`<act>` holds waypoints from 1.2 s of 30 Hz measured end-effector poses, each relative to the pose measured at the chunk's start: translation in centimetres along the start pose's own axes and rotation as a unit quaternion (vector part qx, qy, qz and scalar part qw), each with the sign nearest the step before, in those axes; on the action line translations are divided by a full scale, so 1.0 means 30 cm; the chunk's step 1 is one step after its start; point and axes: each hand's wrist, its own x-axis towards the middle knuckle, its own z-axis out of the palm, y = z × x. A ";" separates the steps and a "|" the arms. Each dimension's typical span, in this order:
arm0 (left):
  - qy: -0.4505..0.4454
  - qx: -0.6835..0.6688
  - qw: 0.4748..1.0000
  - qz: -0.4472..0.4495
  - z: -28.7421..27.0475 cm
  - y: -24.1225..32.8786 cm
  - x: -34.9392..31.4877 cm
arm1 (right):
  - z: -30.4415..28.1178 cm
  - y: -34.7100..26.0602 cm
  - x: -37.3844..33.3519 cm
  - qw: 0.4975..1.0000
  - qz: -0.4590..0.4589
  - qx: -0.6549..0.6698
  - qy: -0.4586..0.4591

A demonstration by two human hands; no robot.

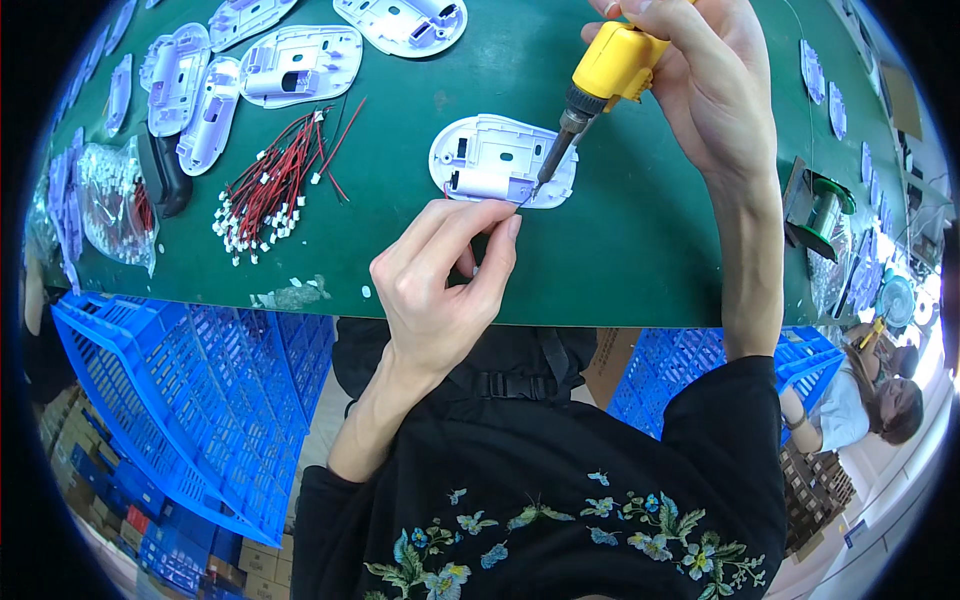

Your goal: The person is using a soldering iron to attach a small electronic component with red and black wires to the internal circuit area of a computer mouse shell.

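Note:
A white plastic housing with a cylindrical cell-shaped part along its near side lies on the table in front of me. My right hand grips a yellow soldering gun from above. Its dark metal tip slants down to the near right part of the housing. My left hand is closed at the housing's near edge, thumb and index finger pinching a thin dark wire close to the tip. Most of that wire is hidden by the fingers.
Red-and-black leads with white connectors lie in a pile at left, beside a clear bag. More white housings are spread along the far left. A solder spool stands at right. Blue crates flank me; another person sits far right.

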 end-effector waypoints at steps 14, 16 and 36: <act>0.000 -0.011 1.000 0.016 0.003 -0.009 0.002 | 0.024 -0.022 0.001 0.999 0.036 -0.007 -0.017; -0.002 -0.005 1.000 0.012 0.002 -0.011 0.002 | 0.021 -0.020 0.004 0.999 0.034 -0.004 -0.022; -0.003 0.015 1.000 0.023 0.004 -0.009 0.003 | 0.016 -0.031 0.008 0.999 0.029 -0.024 -0.028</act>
